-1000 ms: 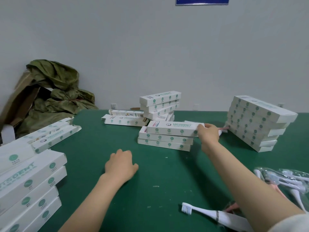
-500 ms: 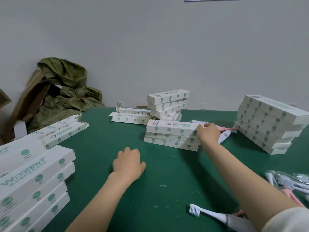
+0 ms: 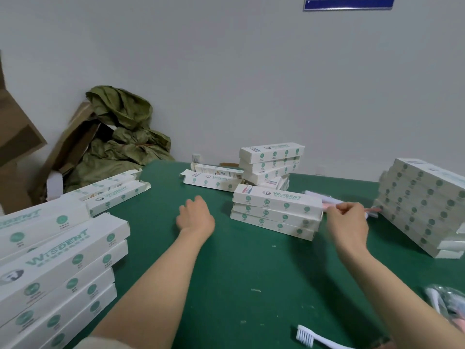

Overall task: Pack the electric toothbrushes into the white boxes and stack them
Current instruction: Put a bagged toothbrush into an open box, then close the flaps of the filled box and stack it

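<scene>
Hovering palm-down just above the green table (image 3: 251, 278), the left hand (image 3: 195, 219) is holding nothing, its fingers (image 3: 193, 202) hanging loosely bent and pointing away from the person. Just beyond those fingers and a little to their right, two open white boxes (image 3: 211, 181) are lying flat, and behind them a leaning stack (image 3: 271, 163) of closed boxes is standing near the wall. Between the two hands a low stack of three boxes (image 3: 275, 212) is sitting, its right end lying just beside the right hand (image 3: 348, 224). The right hand's fingers (image 3: 338, 210) are curling inward close to the end of the top box (image 3: 276, 197), but motion blur is hiding whether they are pinching anything or touching the box. Just past those fingertips a pink toothbrush (image 3: 330, 206) is lying on the table, pointing toward the tall stack (image 3: 422, 205) of white boxes that is standing well to the right of the fingers. Nearer the person than the right hand, a white toothbrush (image 3: 305, 336) is lying at the bottom edge, and a clear bag of toothbrushes (image 3: 445, 303) is showing at the right edge. Well to the left of the left hand's fingers, a large pile of boxes (image 3: 50, 260) is sitting, with open-ended boxes (image 3: 115, 192) lying beyond it.
</scene>
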### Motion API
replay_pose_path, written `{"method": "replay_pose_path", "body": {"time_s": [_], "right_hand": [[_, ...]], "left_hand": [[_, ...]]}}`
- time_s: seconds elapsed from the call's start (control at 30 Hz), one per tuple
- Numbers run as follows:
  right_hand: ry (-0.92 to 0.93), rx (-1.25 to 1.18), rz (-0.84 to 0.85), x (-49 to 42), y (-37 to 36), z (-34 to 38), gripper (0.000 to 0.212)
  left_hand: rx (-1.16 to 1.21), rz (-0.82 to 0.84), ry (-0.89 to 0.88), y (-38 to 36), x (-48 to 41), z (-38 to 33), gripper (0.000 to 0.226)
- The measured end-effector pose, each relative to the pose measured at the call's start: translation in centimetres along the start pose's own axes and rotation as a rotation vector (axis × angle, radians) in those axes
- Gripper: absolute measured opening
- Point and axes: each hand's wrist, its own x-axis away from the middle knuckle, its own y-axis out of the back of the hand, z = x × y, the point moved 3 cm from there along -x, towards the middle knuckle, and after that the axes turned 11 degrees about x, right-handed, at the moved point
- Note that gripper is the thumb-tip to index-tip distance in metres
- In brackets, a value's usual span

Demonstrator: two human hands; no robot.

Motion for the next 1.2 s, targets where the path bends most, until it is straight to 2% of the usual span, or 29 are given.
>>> {"method": "replay_pose_path", "body": {"time_s": [0.1, 0.27, 0.3, 0.37, 0.53, 0.7, 1.03, 1.13, 1.2], "right_hand": [[-0.024, 0.024, 0.091, -0.8, 0.1, -1.5, 0.026], [-0.071, 0.152, 0.420, -1.6, -1.4, -2.9, 0.026], [-0.081, 0.162, 0.451, -1.7, -1.7, -3.2, 0.020], [-0.102, 0.169, 0.443, -2.1, -1.8, -3.8, 0.004], [-0.110, 0.097, 0.465, -2.7, -1.5, -5.3, 0.014], [-0.075, 0.130, 0.478, -2.4, -1.5, -5.7, 0.022], [-0.016, 0.236, 0.489, -2.1, -1.6, -5.2, 0.022], [0.021, 0.277, 0.488, -2.0, -1.7, -4.9, 0.021], [0.027, 0.282, 0.491, -1.9, -1.6, -4.9, 0.021]], "left_hand": [[-0.017, 0.001, -0.010, -0.5, -3.6, 0.2, 0.038], [-0.012, 0.005, -0.192, -1.1, -9.9, -1.7, 0.044], [-0.016, 0.020, -0.229, -1.5, -11.0, -2.0, 0.049], [-0.026, 0.046, -0.290, -2.7, -13.0, -2.5, 0.059], [-0.122, 0.135, -0.409, -4.7, -16.4, -2.8, 0.065], [-0.262, 0.280, -0.398, -6.9, -17.4, -1.5, 0.058], [-0.227, 0.094, -0.461, -5.7, -14.8, -0.8, 0.056], [-0.167, 0.146, -0.413, -5.4, -13.5, -0.5, 0.060], [-0.209, 0.147, -0.337, -5.1, -12.5, -0.9, 0.065]]}}
